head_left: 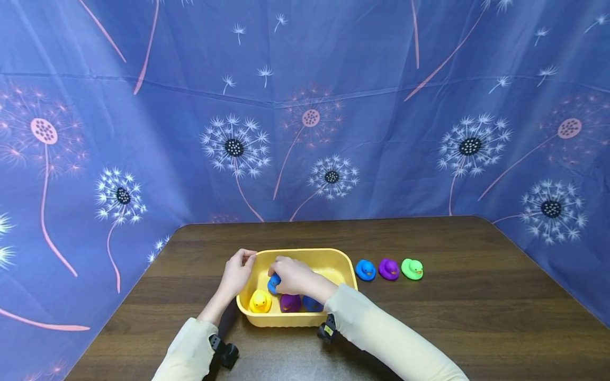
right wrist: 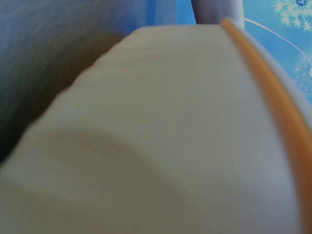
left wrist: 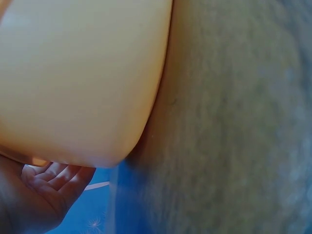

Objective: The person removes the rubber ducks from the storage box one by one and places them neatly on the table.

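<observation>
A yellow plastic tub (head_left: 340, 259) stands on the table, its side walls filling much of both wrist views. At its back left corner my left hand (head_left: 238, 272) holds the rim; in the left wrist view that hand (left wrist: 46, 195) lies along the outside of the wall. My right hand (head_left: 295, 275) reaches inside and grips a blue rubber duck (head_left: 273, 284), partly covered by the fingers. Along the tub's front side sit a yellow duck (head_left: 260, 301), a purple duck (head_left: 290, 303) and another blue duck (head_left: 312, 304), the last partly behind my right forearm.
Right of the tub, a blue duck (head_left: 365, 270), a purple duck (head_left: 388, 269) and a green duck (head_left: 412, 269) stand in a row on the brown wooden table (head_left: 476, 296). A blue dandelion-print cloth (head_left: 391, 174) hangs behind the table's far edge.
</observation>
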`<state>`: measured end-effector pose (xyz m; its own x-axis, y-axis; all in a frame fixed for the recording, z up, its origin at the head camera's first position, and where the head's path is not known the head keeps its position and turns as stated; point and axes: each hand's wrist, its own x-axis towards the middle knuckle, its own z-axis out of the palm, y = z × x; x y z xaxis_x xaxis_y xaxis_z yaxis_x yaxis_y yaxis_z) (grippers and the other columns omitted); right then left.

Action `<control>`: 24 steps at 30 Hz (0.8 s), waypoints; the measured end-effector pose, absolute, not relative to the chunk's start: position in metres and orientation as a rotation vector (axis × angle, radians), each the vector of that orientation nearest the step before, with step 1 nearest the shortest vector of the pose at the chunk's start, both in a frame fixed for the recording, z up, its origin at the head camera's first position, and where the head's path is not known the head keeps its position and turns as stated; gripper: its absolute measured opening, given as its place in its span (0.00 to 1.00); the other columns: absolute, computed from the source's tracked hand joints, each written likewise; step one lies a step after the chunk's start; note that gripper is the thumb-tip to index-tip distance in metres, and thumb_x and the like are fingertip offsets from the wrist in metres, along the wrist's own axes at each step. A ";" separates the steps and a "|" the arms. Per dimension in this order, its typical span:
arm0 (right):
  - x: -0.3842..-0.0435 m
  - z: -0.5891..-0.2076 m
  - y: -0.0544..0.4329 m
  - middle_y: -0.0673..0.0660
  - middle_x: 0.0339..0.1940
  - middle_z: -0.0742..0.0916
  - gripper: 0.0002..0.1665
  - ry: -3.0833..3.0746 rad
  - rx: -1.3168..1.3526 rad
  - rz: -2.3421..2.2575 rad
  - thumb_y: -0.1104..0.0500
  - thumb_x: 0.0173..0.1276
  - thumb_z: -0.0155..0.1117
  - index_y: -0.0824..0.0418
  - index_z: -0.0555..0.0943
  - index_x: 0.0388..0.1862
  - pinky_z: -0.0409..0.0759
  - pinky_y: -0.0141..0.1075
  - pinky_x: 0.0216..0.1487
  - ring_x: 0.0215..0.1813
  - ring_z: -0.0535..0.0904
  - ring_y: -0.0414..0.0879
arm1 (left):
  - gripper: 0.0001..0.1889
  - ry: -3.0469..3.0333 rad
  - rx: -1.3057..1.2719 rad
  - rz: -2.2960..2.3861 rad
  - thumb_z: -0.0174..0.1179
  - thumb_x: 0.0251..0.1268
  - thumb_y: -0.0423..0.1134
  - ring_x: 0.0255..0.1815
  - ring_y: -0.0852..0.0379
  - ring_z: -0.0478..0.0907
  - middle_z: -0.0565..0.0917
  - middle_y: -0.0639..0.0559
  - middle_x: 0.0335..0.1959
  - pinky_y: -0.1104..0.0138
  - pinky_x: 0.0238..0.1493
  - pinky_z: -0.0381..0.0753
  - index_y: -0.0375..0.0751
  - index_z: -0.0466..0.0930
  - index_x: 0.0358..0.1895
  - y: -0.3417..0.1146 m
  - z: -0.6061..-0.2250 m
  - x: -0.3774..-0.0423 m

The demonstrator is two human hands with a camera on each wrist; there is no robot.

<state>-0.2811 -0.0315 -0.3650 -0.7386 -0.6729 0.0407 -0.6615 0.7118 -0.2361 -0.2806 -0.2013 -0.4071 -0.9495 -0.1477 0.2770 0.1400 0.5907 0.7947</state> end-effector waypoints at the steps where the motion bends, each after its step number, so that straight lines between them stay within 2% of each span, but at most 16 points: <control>1: -0.282 -0.364 -0.030 0.53 0.43 0.82 0.19 2.862 -1.116 -0.370 0.57 0.54 0.70 0.57 0.83 0.47 0.76 0.31 0.40 0.37 0.74 0.41 | 0.10 -2.508 0.006 -1.296 0.51 0.68 0.34 0.46 0.44 0.78 0.83 0.36 0.42 0.54 0.49 0.75 0.30 0.77 0.45 -0.201 -0.408 -0.280; 9: -0.289 -0.363 -0.012 0.55 0.47 0.84 0.21 2.823 -1.188 -0.545 0.59 0.58 0.66 0.61 0.81 0.51 0.76 0.33 0.51 0.45 0.77 0.44 | 0.10 -2.496 -0.009 -1.298 0.50 0.69 0.33 0.46 0.43 0.79 0.83 0.35 0.42 0.53 0.51 0.75 0.29 0.77 0.45 -0.202 -0.409 -0.279; 17: -0.291 -0.363 0.006 0.55 0.38 0.84 0.19 2.757 -1.188 -0.754 0.60 0.57 0.67 0.67 0.80 0.47 0.76 0.31 0.44 0.39 0.76 0.45 | 0.10 -2.502 -0.016 -1.270 0.51 0.68 0.33 0.44 0.45 0.79 0.83 0.36 0.40 0.55 0.49 0.75 0.29 0.77 0.44 -0.201 -0.410 -0.280; 24: -0.293 -0.362 0.018 0.55 0.39 0.83 0.19 2.728 -1.324 -0.790 0.60 0.56 0.70 0.67 0.80 0.46 0.76 0.30 0.42 0.39 0.78 0.46 | 0.10 -2.505 -0.015 -1.270 0.51 0.69 0.33 0.45 0.44 0.79 0.83 0.36 0.41 0.54 0.49 0.75 0.30 0.77 0.45 -0.201 -0.409 -0.280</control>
